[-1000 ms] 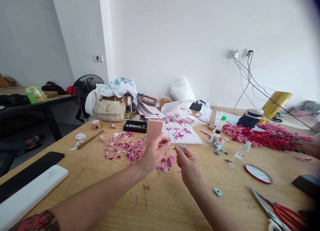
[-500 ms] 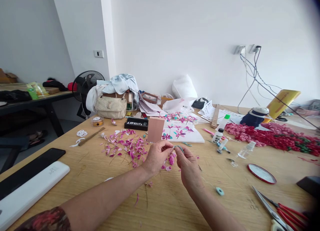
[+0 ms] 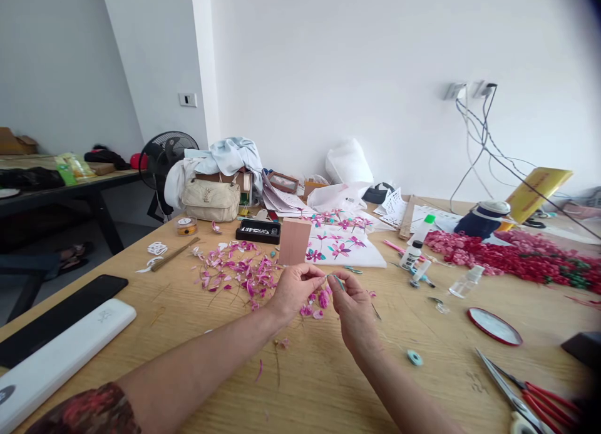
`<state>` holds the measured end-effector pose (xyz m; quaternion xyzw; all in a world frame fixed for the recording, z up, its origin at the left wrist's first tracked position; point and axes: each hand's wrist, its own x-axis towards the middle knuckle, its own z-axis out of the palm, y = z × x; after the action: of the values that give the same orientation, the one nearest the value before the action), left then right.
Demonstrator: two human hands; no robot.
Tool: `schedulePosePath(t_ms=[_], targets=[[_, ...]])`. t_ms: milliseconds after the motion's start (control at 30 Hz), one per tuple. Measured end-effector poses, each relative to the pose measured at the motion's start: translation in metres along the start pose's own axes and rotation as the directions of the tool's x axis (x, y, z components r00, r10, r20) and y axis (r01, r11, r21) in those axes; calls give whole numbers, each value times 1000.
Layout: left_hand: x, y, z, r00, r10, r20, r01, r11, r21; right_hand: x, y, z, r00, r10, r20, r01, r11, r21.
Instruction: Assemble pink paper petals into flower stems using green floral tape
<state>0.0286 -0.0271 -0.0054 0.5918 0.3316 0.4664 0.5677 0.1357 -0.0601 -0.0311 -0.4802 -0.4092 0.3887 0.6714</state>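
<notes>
My left hand (image 3: pixel 293 293) is closed, thumb and forefinger pinched together; what is between its fingertips is too small to make out. Almost touching it, my right hand (image 3: pixel 351 309) pinches a thin teal strip (image 3: pixel 337 282) that lies along its fingers. Pink petals and small flower pieces (image 3: pixel 244 271) are scattered on the wooden table (image 3: pixel 323 384) beyond and beside my left hand. Behind my hands an upright pinkish-brown block (image 3: pixel 293 241) stands beside a white sheet (image 3: pixel 369 255) carrying pink and teal flowers. A small teal spool (image 3: pixel 414 357) lies to the right of my right forearm.
At the right are red-handled pliers (image 3: pixel 547 403), scissors (image 3: pixel 500 377), a red-rimmed round dish (image 3: pixel 494 326), small bottles (image 3: pixel 411 256) and a pile of red and pink flowers (image 3: pixel 507 252). A white power bank (image 3: pixel 70 359) and a black phone (image 3: pixel 66 318) lie at the left.
The whole scene has shifted slightly to the right in view. Both hands keep nearly the same pinched pose, fingertips close together, and the teal strip is still in my right hand.
</notes>
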Motion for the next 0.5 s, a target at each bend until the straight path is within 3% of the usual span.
schedulePosePath(t_ms=[233, 500], targets=[[0, -7, 1, 998, -64, 14, 65, 996, -67, 1, 0, 0, 1000, 15, -1, -15, 1000, 21], [1, -8, 0, 999, -51, -15, 50, 998, -36, -2, 0, 3, 999, 47, 24, -48, 999, 22]])
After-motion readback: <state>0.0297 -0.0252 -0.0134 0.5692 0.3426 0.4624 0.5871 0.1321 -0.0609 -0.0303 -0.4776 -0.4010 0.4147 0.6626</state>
